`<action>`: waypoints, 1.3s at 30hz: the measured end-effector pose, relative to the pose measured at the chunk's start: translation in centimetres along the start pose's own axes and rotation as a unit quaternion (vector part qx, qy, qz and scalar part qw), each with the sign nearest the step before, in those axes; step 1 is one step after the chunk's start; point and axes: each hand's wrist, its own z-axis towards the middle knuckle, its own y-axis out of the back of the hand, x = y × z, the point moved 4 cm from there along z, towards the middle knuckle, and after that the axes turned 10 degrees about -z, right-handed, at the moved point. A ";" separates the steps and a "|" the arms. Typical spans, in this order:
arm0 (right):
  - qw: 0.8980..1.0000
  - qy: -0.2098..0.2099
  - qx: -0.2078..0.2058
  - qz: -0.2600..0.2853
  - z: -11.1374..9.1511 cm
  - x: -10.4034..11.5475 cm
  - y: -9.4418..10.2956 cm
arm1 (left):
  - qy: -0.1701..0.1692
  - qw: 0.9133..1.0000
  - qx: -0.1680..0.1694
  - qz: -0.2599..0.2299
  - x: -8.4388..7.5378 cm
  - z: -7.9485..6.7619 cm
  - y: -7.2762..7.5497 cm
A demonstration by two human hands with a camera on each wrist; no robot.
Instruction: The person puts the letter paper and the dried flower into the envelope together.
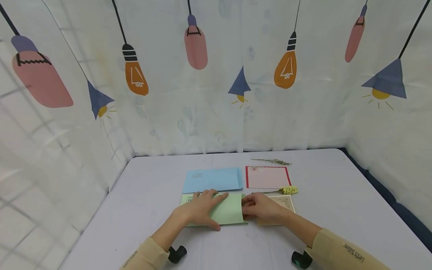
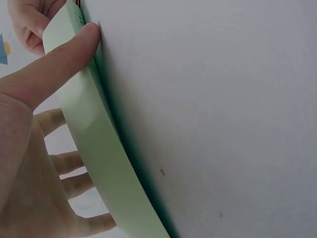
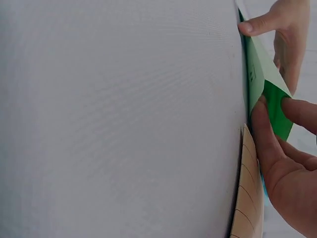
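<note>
A pale green envelope [image 1: 231,210] lies at the near middle of the table. On it rests my left hand [image 1: 202,209], fingers spread over the top and thumb [image 2: 74,57] along the near edge. My right hand [image 1: 263,207] is at the envelope's right end, its fingers curled about the opening. The right wrist view shows that end gaping, with a darker green inside [image 3: 277,111] and the fingertips of the right hand [image 3: 290,181] at its edges. Whether anything lies inside the envelope is hidden.
Behind the green envelope lies a blue envelope [image 1: 212,180]. To its right are a red-edged pink card [image 1: 268,177], a yellow dried flower [image 1: 288,190] and a dried sprig [image 1: 275,161]. A tan card [image 1: 287,202] sits partly under the right forearm.
</note>
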 end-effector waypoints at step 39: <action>0.965 0.005 -0.131 -0.228 -6.0 -2.3 10.1 | 0.000 1.000 -0.001 0.011 0.1 0.0 0.0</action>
